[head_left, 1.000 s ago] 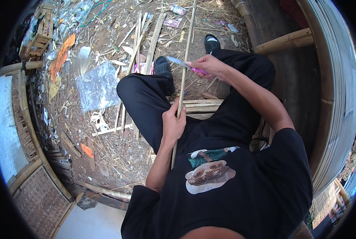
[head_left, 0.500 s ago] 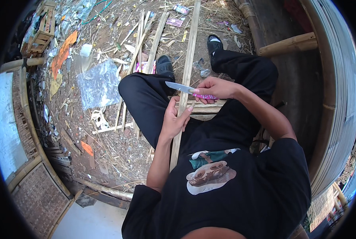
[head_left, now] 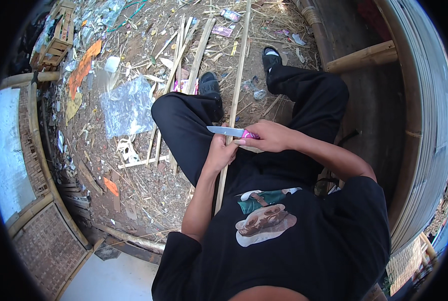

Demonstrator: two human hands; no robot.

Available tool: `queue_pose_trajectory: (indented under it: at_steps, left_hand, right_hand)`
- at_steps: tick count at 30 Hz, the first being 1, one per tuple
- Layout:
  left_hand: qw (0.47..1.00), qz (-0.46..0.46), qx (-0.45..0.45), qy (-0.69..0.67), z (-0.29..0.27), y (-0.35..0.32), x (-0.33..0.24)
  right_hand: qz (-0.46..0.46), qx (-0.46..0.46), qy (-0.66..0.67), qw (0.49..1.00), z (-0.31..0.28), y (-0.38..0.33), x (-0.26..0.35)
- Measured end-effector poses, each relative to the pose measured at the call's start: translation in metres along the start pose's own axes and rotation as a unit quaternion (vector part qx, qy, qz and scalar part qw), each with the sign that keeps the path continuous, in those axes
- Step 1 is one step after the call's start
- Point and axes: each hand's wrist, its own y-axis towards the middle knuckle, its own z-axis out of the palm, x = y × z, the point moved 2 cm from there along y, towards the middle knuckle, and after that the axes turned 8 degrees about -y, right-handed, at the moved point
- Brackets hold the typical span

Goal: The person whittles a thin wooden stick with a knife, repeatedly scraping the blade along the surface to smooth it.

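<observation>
A long, pale bamboo strip [head_left: 240, 70] runs from the ground ahead, between my legs, to my waist. My left hand [head_left: 219, 154] is closed around it at lap height. In my right hand [head_left: 273, 136] is a knife [head_left: 225, 131] with a pink patterned handle. Its blade points left and lies crosswise over the strip, just above my left hand's fingers. The right thumb reaches close to the left thumb; whether they touch I cannot tell. The right hand hides part of the handle.
Several cut strips [head_left: 200, 55] lie on the littered ground beyond my left knee. A clear plastic sheet [head_left: 127, 108] and an orange scrap [head_left: 83, 67] lie further left. A wooden crate [head_left: 58, 37] stands far left. A bamboo-framed structure [head_left: 407, 100] rises at my right.
My right hand has brought the knife toward my body and lower along the strip. The blade has turned more level. My left hand keeps its hold and has barely moved.
</observation>
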Motion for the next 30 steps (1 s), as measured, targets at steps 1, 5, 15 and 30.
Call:
queue_pose_trajectory:
  at_steps: [1,5,15,30]
  left_hand:
    - [1.0,-0.013,0.004,0.02,0.001,0.0,-0.001]
    - [0.997,-0.004,-0.009,0.074,0.003,0.0,-0.001]
    - [0.977,0.061,-0.051,0.197,-0.005,0.009,0.014]
    - [0.955,0.12,-0.065,0.262,-0.003,0.005,0.011]
  right_hand:
    - [0.0,0.0,0.0,1.0,0.0,0.001,-0.002]
    - [-0.006,-0.05,-0.054,0.997,-0.005,-0.002,-0.008]
    - [-0.006,-0.154,-0.14,0.978,0.001,0.005,-0.01]
    - [-0.037,-0.151,-0.142,0.978,0.006,0.015,-0.013]
